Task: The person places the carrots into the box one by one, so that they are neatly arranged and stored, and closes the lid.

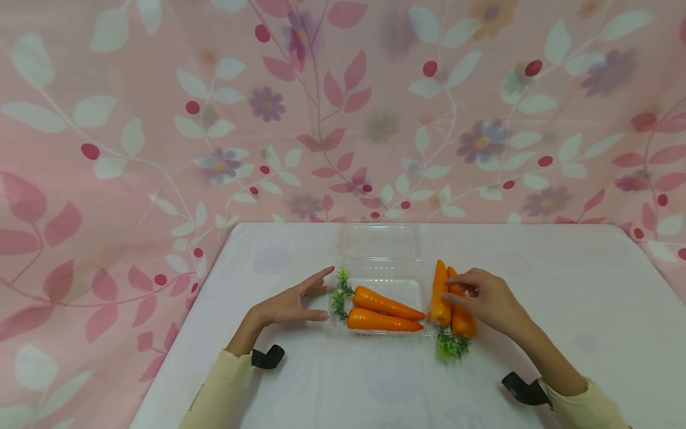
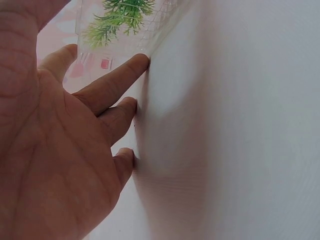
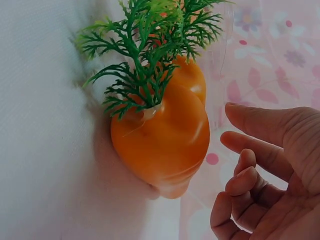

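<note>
Two orange toy carrots [image 1: 383, 320] lie side by side in a clear plastic box [image 1: 409, 289], their green tops at its left edge and tips toward the right. My left hand [image 1: 295, 304] rests just left of the box with fingers spread; in the left wrist view its fingertips are down on the table. Beside the box's right edge lie two more toy carrots [image 1: 439, 298], tips pointing away from me and leafy tops [image 3: 142, 60] toward me. Over these my right hand [image 1: 490, 301] hovers, thumb and forefinger apart, the other fingers loosely bent, with a gap to the carrots in the right wrist view.
The box's clear lid [image 1: 377, 243] lies folded back behind it, near the far edge of the white-covered table [image 1: 563, 280]. A pink flowered cloth [image 1: 343, 119] hangs behind the table. Black wrist camera mounts [image 1: 268, 357] stick out from both sleeves.
</note>
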The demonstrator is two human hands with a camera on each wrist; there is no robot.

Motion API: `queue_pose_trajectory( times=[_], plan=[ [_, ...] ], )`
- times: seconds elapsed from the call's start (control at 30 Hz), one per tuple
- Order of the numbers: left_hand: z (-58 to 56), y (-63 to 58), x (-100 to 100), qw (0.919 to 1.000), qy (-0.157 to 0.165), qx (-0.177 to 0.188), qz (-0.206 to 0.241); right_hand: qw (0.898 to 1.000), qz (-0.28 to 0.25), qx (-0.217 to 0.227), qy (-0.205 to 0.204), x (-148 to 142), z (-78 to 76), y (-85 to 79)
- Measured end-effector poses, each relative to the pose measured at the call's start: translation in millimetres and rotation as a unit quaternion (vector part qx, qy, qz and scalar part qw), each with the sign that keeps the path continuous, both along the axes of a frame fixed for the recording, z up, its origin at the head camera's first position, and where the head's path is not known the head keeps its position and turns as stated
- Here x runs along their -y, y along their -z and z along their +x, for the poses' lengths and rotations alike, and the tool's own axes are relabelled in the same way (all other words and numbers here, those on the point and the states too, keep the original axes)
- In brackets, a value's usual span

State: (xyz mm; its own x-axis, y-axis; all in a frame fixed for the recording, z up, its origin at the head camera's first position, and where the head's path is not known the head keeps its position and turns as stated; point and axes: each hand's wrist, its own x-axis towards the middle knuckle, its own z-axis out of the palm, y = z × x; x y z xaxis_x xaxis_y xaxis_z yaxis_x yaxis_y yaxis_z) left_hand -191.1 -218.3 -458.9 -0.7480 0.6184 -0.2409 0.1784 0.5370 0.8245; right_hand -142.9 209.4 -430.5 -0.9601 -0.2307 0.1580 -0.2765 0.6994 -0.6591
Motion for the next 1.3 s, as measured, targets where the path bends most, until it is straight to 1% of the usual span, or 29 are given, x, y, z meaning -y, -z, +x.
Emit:
queue_pose_trajectory(
  times=[0.23,0.4,0.67,0.93,1.13,1.3],
  plan=[
    [-0.2,-1.2,-1.0,1.0000,-0.003,0.001,-0.001,1.000,-0.003,0.009,0.009,-6.2,0.8,-0.4],
    [-1.1,-1.6,-1.1,1.0000,-0.004,-0.003,-0.002,1.000,-0.005,0.002,0.010,-9.4,2.1,0.8],
    [-0.9,0.1,-0.8,1.0000,-0.004,-0.002,-0.003,1.000,0.007,0.004,0.014,-13.8,4.9,5.6],
    [1.0,-0.5,-0.3,1.0000,-0.008,-0.003,-0.002,0.998,0.031,0.039,0.033,-16.1,8.9,7.0],
    [-0.1,0.9,0.1,1.0000,-0.006,-0.002,0.000,0.995,0.061,0.056,0.056,-18.3,9.5,5.2],
    [0.3,1.3,-0.3,1.0000,-0.006,-0.001,0.001,0.993,0.070,0.074,0.066,-21.4,9.3,4.6]
  ],
)
